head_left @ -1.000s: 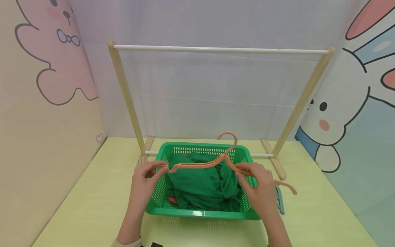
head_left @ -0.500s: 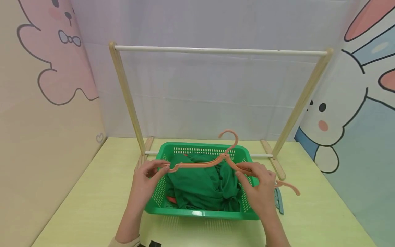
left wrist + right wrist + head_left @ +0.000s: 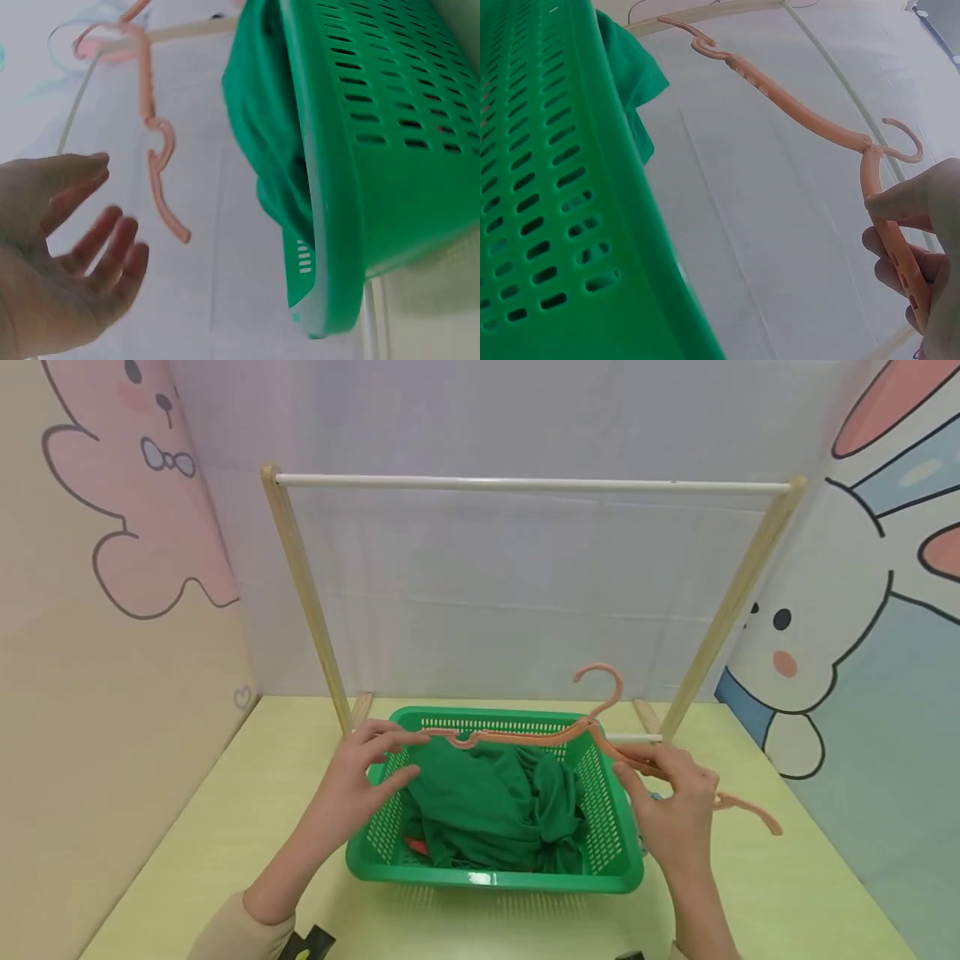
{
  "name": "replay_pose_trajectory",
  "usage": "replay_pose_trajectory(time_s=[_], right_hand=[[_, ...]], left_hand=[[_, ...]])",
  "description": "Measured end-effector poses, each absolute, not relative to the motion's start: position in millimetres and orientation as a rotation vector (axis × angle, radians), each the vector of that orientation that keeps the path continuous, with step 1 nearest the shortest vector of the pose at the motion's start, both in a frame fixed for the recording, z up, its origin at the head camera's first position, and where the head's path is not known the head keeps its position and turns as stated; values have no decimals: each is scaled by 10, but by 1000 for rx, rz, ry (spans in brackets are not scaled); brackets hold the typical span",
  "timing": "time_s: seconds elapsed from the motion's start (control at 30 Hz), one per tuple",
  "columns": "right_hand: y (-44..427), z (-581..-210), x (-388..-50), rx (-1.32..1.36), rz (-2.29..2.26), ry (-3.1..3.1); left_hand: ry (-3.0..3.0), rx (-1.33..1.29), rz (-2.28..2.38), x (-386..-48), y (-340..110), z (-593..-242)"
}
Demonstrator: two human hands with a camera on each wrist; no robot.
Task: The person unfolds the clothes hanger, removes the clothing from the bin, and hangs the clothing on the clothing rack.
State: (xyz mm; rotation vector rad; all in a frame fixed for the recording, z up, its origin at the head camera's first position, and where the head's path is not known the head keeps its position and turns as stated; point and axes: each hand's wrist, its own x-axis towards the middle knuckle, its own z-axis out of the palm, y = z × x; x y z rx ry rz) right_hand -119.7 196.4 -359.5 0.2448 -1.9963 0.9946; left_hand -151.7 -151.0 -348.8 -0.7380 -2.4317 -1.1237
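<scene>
In the head view the right hand (image 3: 671, 793) pinches one arm of an orange hanger (image 3: 532, 738) between thumb and fingers; the hook points up. The right wrist view also shows that grip on the hanger (image 3: 802, 112). At the hanger's far left end is the left hand (image 3: 367, 772), thumb and fingers spread apart. In the left wrist view a gap separates the left hand (image 3: 75, 255) from the hanger (image 3: 146, 82). Below the hanger, green cloth (image 3: 480, 810) lies bunched in a green basket (image 3: 487, 881).
Behind the basket stands a rack with a white top bar (image 3: 525, 484) and wooden side posts (image 3: 307, 602). A bluish object, mostly hidden, lies right of the basket. Walls with cartoon drawings stand left and right of the table (image 3: 217, 810).
The hanger has moved right and slightly up with the right hand. The left hand has let go of its left end, and its thumb and fingers have parted.
</scene>
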Motion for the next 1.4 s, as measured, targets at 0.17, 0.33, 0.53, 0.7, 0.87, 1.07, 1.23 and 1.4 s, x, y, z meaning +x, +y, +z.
replay_pose_trajectory(time_s=[0.17, 0.33, 0.53, 0.7, 0.87, 1.07, 1.23, 1.4], right_hand=[[2048, -3600, -1235, 217, 999, -1980], [2068, -3603, -1251, 205, 1055, -1993], [2073, -3609, -1246, 134, 1124, -2024], [2077, -3613, -1243, 120, 1142, -2013], [2071, -3612, -1236, 121, 1152, -2000], [2078, -3588, -1226, 80, 1143, -2021], [2115, -3583, -1209, 13, 1148, -2022], [2152, -3579, -1209, -37, 1152, -2017]], left_hand=[[-2539, -1195, -1083, -1579, -1424, -3503], [-2701, -1581, -1063, -1701, -1336, -3625], [-2816, -1760, -881, -1911, -1252, -3773], [-2976, -1791, -688, -2079, -1163, -3827], [-3066, -1790, -600, -2189, -1065, -3908], [-2861, -1783, -668, -2266, -994, -3934], [-2778, -1718, -807, -2286, -1047, -3781], [-2747, -1574, -1011, -2305, -1171, -3453]])
